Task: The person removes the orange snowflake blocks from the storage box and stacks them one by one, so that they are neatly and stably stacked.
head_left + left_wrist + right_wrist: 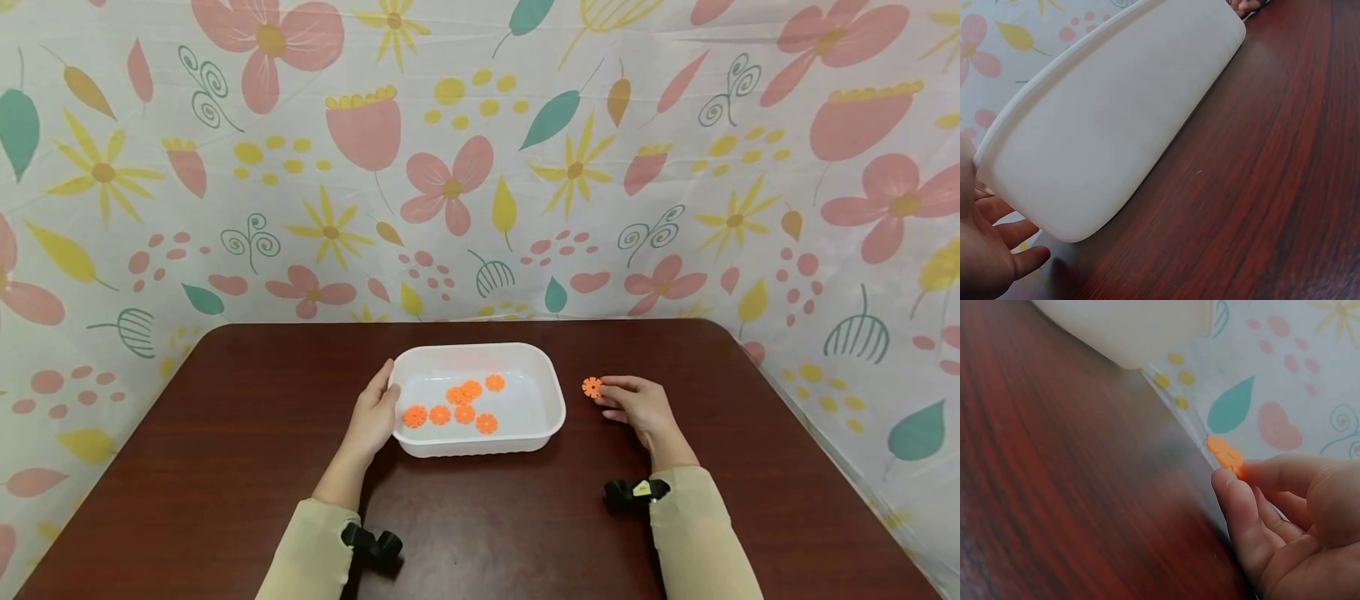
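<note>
A white plastic tub (pixel 480 448) stands on the table with several orange notched discs (pixel 487 423), like snowflake building pieces, lying on its floor. My left hand (pixel 372 412) holds the tub's left end, thumb at the rim and fingers along the outside. Seen from the left wrist, those fingers (pixel 1013 234) spread beside the tub's outer wall (pixel 1104 119). To the right of the tub, my right hand (pixel 637 408) pinches one orange notched disc (pixel 592 387) between thumb and fingertips. The right wrist view shows this disc (pixel 1225 453) nearly edge-on, its lower edge covered by the fingertips.
The dark brown wooden table (pixel 480 533) reaches back to a flower-printed cloth (pixel 450 250) hanging behind it. Black wrist cameras (pixel 372 543) sit on both sleeves. In the right wrist view, the tub's end (pixel 1129 328) shows at the top.
</note>
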The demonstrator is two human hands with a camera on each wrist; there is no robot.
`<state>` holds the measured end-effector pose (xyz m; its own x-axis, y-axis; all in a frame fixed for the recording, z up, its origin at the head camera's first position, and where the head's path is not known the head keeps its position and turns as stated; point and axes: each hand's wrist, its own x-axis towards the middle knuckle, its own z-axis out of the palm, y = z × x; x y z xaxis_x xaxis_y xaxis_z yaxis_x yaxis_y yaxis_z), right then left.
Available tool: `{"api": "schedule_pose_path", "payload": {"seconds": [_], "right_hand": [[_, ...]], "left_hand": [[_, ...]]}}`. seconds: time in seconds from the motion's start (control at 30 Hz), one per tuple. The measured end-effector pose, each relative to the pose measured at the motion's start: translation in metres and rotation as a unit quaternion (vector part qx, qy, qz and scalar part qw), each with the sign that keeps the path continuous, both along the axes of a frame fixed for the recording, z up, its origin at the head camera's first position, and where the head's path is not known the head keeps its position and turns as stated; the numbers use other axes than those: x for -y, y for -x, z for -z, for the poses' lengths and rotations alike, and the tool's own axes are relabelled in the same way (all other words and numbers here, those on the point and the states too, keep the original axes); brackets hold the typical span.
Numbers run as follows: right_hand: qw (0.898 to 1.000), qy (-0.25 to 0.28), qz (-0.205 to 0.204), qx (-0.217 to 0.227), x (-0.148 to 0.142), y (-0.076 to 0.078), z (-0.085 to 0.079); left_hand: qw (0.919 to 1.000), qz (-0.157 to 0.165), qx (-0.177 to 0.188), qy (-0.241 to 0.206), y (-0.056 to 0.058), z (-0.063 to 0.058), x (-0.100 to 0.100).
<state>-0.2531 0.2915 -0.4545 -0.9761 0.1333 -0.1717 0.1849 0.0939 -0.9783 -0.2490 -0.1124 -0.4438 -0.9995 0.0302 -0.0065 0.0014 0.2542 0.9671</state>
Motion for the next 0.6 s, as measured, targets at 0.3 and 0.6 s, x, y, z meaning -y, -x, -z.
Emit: {"api": "schedule_pose_path", "payload": {"seconds": [0.3,0.6], "right_hand": [[1.000,-0.008,-0.012,-0.002,-0.0033,-0.0028,0.0001],[1.000,-0.022,-0.005,0.003,-0.0022,-0.0026,-0.0007]], "left_hand": [[1.0000,0.001,-0.003,-0.003,0.0002,0.0005,0.0002],[1.0000,0.000,-0.007,-0.004,0.0008,0.0013,0.0005]]}}
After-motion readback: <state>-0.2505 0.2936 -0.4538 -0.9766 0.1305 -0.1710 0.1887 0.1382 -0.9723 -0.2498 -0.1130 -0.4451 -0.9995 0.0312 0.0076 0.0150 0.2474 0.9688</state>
